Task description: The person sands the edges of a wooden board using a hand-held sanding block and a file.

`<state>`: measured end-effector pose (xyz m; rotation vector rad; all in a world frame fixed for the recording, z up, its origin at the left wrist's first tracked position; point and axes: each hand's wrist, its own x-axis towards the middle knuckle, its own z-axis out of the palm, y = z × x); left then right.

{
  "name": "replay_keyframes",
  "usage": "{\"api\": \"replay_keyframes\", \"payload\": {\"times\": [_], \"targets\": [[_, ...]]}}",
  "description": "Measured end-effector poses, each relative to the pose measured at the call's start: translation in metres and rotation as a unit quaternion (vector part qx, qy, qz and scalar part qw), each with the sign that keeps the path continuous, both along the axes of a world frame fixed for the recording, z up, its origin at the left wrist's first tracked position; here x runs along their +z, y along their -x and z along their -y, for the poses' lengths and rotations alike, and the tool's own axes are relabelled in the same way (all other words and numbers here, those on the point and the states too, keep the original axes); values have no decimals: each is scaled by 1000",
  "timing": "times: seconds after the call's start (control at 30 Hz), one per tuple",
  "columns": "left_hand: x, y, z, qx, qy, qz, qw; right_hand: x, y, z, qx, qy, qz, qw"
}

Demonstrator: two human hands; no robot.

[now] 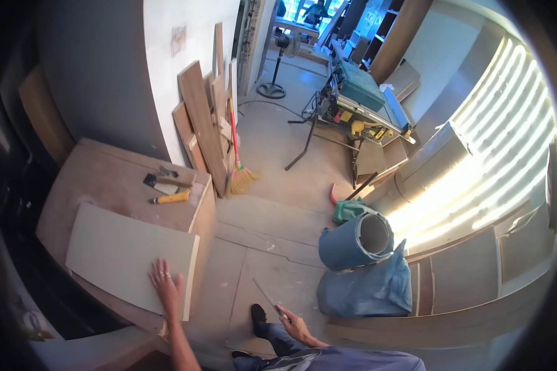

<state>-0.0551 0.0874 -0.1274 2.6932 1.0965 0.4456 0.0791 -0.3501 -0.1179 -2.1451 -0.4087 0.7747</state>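
Note:
My left hand (165, 283) lies with fingers spread on a pale rectangular board (120, 247), near its right edge. The board rests on a brown wooden box-like bench (114, 173) at the left. In my right hand (296, 324), held low over the floor, is a long thin metal tool (266, 293); whether it is a file or a blade I cannot tell. It points up and left, apart from the board. Behind the board, a wooden hand plane (178, 178) and a yellow cylindrical tool (171, 197) lie on the bench.
Planks (198, 117) and a red-handled broom (236, 148) lean on the white wall. A blue bin (346, 244) and blue sack (368, 287) stand at right, by a red dustpan (334, 193). Farther off are a table saw (360, 86), a fan (284, 43) and a person (315, 11).

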Motion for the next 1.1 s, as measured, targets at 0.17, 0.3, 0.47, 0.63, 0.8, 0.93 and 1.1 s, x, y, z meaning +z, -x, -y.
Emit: {"api": "replay_keyframes", "payload": {"times": [0.17, 0.3, 0.47, 0.63, 0.8, 0.93, 1.1], "targets": [[18, 27, 114, 89, 31, -25, 995, 11, -68, -61, 16, -20, 48, 999], [11, 22, 137, 103, 70, -58, 991, 18, -118, -89, -15, -73, 102, 992], [14, 23, 149, 22, 69, -65, 995, 54, -138, -106, -8, -91, 109, 990], [33, 23, 150, 10, 52, 50, 997, 47, -104, -87, -2, -107, 132, 985], [35, 29, 117, 84, 43, 71, 993, 50, -28, -69, 12, -55, 76, 996], [22, 32, 105, 82, 38, 59, 994, 51, 13, -56, 18, -86, 81, 993], [13, 40, 74, 56, 13, 98, 994, 82, 30, -67, 29, -97, 99, 990]]}}
